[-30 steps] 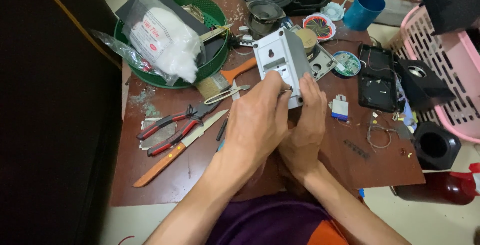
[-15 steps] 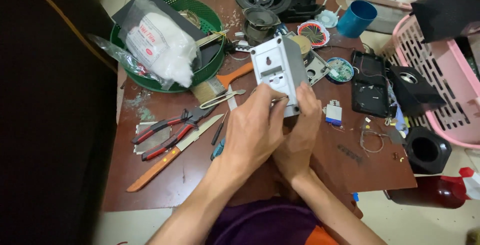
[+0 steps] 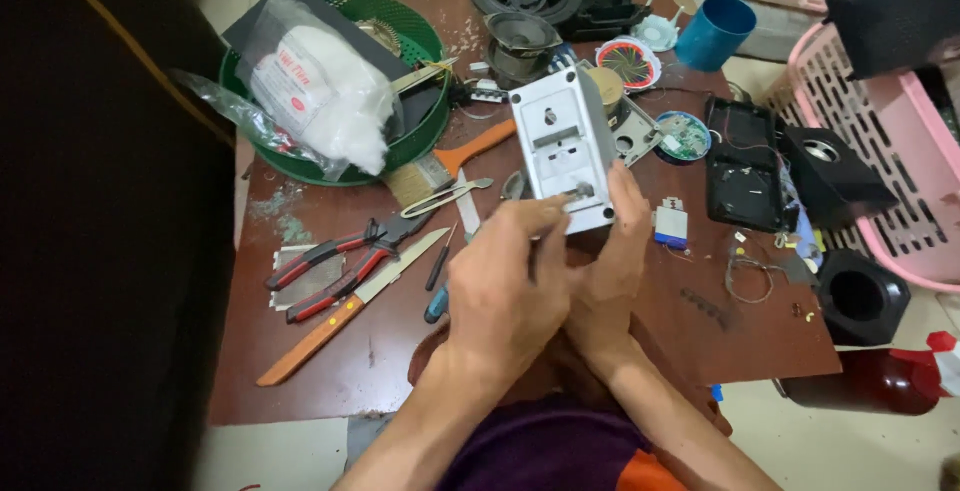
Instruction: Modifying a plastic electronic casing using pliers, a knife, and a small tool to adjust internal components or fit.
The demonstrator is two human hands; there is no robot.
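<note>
A grey rectangular plastic casing [image 3: 563, 146] is held upright over the brown table [image 3: 380, 351]. My right hand [image 3: 610, 271] grips its lower right corner from below. My left hand [image 3: 505, 286] is over its lower edge, fingertips pinching a small metal part near the casing's bottom slot. What lies under my palms is hidden.
Red-handled pliers [image 3: 330, 261], a wooden-handled knife [image 3: 340, 311], a paintbrush [image 3: 450, 161] and tweezers [image 3: 445, 198] lie left. A green basket [image 3: 400, 141] holds a white bag. Black speaker parts [image 3: 745, 166], a blue cup [image 3: 715, 31], a pink crate [image 3: 900, 151] and a red bottle [image 3: 870, 381] stand right.
My left hand has slid down off the casing's face, leaving more of it showing, and its fingertips now sit at the lower edge. The camera has shifted slightly.
</note>
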